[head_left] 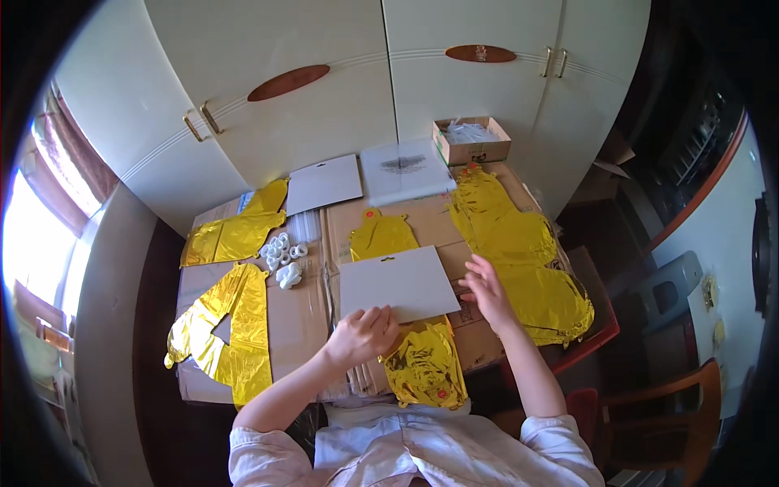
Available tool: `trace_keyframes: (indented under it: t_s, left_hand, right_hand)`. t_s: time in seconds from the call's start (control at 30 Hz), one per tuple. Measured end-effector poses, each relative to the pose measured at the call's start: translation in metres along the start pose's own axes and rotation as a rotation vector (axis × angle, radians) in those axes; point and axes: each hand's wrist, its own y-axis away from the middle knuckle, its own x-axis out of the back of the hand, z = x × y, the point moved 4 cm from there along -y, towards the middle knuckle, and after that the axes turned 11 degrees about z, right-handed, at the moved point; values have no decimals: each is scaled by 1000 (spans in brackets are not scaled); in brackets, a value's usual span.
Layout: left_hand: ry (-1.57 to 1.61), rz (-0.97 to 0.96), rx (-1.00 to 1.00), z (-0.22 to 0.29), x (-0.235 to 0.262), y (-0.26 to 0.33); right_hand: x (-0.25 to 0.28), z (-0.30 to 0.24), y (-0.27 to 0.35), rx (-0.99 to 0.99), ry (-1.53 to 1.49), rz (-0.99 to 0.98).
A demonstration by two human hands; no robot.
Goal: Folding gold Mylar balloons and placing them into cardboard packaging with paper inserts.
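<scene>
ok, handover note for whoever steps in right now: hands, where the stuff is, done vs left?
Left hand: curled on the near left corner of the grey card, apparently pinching it.
Right hand: open, fingers flat at the card's right edge; no closed grip.
The card lies over a gold foil balloon at the near edge of the cardboard-covered table.
More gold balloons lie right, left, far left and centre.
Small white plastic pieces sit left of centre; another grey card and a clear bag stack lie at the far side.
Done: nothing looks packed. Left: all balloons loose.
</scene>
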Motion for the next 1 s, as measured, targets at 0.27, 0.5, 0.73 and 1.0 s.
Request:
trace_keyframes:
  t_s: [0.27, 0.5, 0.73, 1.0]
  left_hand:
    - [355, -83, 312, -1, -30, 14]
    - [468, -214, 311, -50, -57, 19]
    - [498, -310, 268, -41, -89, 21]
    - [494, -347, 245, -40, -95, 24]
  right_hand:
    - [-17, 6, -5, 556, 721, -133]
    - [-38, 4, 4, 874, 1036, -320]
    - [-44, 16, -9, 855, 1019, -357]
    - [-16, -23, 41, 982, 1071, -503]
